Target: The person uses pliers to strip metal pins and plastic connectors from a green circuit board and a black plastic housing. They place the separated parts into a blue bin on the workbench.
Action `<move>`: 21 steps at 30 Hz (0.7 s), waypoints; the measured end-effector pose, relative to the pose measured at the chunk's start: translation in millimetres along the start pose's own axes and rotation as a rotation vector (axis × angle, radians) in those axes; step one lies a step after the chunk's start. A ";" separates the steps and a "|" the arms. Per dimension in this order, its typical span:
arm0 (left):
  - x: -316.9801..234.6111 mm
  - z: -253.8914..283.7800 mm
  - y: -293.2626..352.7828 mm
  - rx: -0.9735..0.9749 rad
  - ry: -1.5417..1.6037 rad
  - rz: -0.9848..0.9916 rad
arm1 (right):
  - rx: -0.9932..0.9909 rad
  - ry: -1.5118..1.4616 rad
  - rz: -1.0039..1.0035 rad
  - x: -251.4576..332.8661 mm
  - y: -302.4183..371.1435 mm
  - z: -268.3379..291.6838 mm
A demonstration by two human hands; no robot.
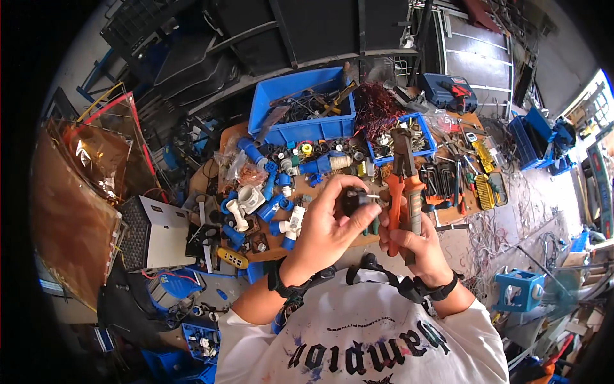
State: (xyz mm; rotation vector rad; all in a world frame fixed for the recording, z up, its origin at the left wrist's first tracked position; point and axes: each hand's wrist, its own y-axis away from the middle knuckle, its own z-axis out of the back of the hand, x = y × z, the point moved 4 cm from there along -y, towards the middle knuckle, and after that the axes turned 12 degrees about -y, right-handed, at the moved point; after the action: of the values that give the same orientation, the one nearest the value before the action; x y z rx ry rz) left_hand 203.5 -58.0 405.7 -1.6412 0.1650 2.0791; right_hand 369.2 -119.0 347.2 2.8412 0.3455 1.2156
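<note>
My left hand (326,221) is closed round a small, dark, rounded piece (352,200); its exact kind cannot be made out. A short pale tip shows beside it, close to my right fingers. In my right hand (416,242) I grip large pliers (403,160) with orange and grey-brown handles. Their dark metal jaws point up, away from me, and look closed. Both hands are raised over the near edge of the workbench (272,251), almost meeting. Beyond my left hand lie blue and white plastic pipe fittings (271,206).
A large blue bin (302,132) of tools stands at the back, beside tangled dark red wire (377,109) and a blue tray (419,150) of small metal parts. Hex keys and screwdrivers (448,182), a yellow bit set (489,191) and a red drill (459,95) are to the right.
</note>
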 end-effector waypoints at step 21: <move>-30.0 -0.1 2.2 -0.026 -0.354 -0.356 | -0.037 -0.213 0.093 23.7 -12.8 -32.5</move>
State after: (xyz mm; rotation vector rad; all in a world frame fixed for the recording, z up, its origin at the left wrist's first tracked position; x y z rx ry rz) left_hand 207.5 -68.8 433.5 -1.1841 -0.2546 2.0508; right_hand 359.2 -103.3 385.1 2.9466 0.1819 0.9086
